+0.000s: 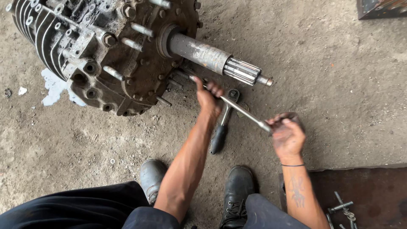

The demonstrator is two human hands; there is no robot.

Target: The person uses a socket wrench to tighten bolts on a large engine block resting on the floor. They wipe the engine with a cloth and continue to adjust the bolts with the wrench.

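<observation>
The right hand [287,135], at the centre right of the frame, is closed around the near end of a long steel wrench bar [237,107]. The left hand [207,96] is closed around the same bar higher up, close to its far end, so the left hand is the nearer one to the work. The long axis of the bar runs diagonally, from the right hand up and to the left toward the lower edge of the gearbox housing [106,51], which lies on the concrete floor [339,85] in the upper left. The tip of the bar goes under the housing, below the splined shaft [216,58], and I cannot see what bolt or nut it meets there. Under the bar, between the two hands, a second wrench with black handle [221,129] lies on the floor. Two black boots [237,186] stand at the bottom centre. In the lower right corner some small metal tools [341,210] are partly cut off.
</observation>
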